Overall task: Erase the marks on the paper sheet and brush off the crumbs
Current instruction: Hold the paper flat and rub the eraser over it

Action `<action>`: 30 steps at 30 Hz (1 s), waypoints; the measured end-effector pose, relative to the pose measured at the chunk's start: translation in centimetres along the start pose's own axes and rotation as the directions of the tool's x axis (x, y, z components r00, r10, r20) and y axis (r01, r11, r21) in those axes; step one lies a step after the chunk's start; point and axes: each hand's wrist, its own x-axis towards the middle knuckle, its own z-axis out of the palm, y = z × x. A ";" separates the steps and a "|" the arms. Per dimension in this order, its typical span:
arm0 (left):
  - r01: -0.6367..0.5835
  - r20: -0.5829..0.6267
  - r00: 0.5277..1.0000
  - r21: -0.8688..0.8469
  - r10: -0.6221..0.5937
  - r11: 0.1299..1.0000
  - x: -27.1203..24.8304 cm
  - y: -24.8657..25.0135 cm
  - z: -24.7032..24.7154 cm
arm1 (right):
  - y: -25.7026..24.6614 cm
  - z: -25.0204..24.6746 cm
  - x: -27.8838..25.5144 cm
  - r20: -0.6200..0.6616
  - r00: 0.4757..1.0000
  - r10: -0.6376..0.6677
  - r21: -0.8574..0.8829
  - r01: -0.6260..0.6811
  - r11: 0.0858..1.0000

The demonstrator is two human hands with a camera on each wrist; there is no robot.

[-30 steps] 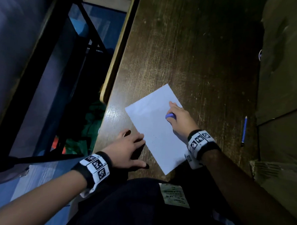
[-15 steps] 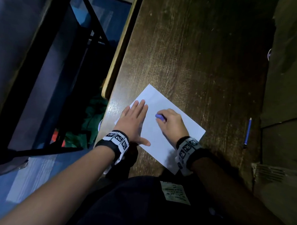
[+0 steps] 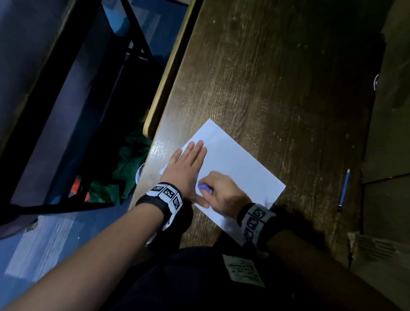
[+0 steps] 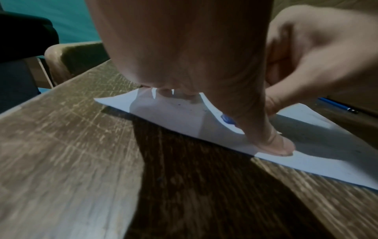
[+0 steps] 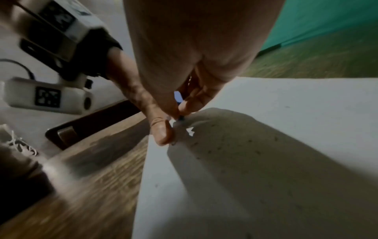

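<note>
A white paper sheet [image 3: 236,170] lies at an angle on the dark wooden desk [image 3: 261,75]. My left hand [image 3: 187,166] lies flat on the sheet's left part, fingers straight, thumb stretched toward the near edge. My right hand [image 3: 217,191] sits just beside it and pinches a small blue eraser [image 3: 203,187] against the paper. The left wrist view shows the sheet [image 4: 184,116], the thumb pressed down and a bit of the blue eraser [image 4: 227,119]. In the right wrist view the eraser [image 5: 178,97] peeks between the fingers, and small dark crumbs [image 5: 235,145] dot the paper [image 5: 286,113].
A blue pencil [image 3: 344,190] lies on the desk to the right of the sheet. The desk's left edge [image 3: 170,66] drops to a blue floor with a black frame and green cloth [image 3: 128,161] below. A dark surface [image 3: 398,116] borders the desk on the right.
My left hand moved from the desk beside the sheet onto it and flattened. My right hand slid the eraser left and toward me, up to the left thumb.
</note>
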 end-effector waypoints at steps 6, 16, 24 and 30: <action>-0.015 0.029 0.999 -0.006 0.016 1.000 -0.2 0.1 -0.4 | 1.6 -2.8 4.7 -0.373 0.899 0.227 0.031 -0.233 0.972; -0.014 0.055 0.998 -0.022 0.015 1.000 -0.2 0.0 -0.6 | 1.2 -3.6 4.7 -0.280 0.941 0.188 -0.025 -0.203 0.979; -0.004 0.015 1.000 -0.004 0.004 1.000 -0.1 0.0 -0.3 | -1.4 -1.1 1.2 0.062 0.998 0.030 -0.018 -0.029 0.999; -0.008 0.040 0.999 -0.003 0.008 1.000 -0.2 0.2 -0.5 | 0.7 -2.1 5.0 -0.396 0.887 0.237 0.020 -0.249 0.968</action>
